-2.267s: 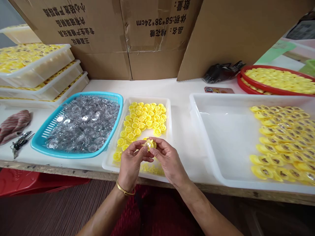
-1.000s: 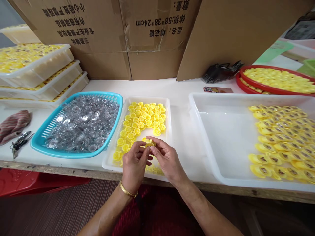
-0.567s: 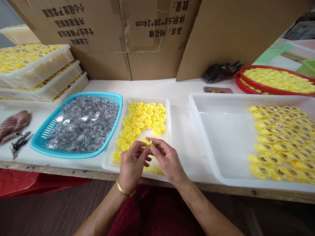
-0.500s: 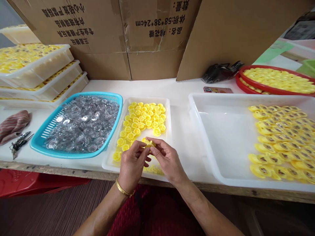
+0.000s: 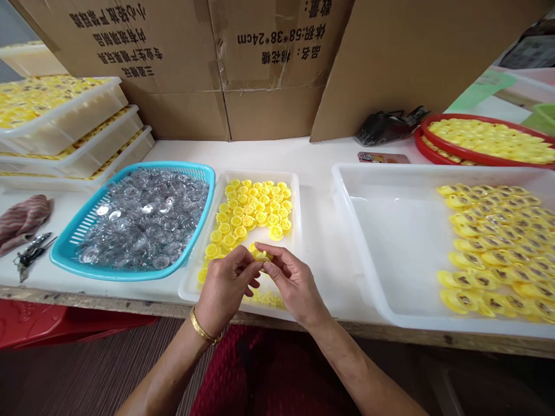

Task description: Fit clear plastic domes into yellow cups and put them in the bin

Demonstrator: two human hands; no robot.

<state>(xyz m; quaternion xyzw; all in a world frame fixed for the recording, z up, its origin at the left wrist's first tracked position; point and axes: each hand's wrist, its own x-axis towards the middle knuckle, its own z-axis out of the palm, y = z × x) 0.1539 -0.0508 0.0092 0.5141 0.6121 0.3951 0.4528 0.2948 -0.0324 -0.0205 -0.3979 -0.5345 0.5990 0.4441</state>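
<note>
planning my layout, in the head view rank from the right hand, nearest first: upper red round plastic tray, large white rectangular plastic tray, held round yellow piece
From the right hand:
1. held yellow piece: in its grip
2. large white tray: right
3. upper red tray: far right, behind

Gold-coloured bangle (image 5: 200, 330) on left wrist (image 5: 208, 316); dark red textured garment (image 5: 222, 372).

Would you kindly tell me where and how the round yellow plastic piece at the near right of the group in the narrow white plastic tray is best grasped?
I'd probably pinch the left and right edges of the round yellow plastic piece, coming from above and the near side: yellow neighbours crowd its far edge, while bare floor of the narrow white plastic tray lies in front.
</note>
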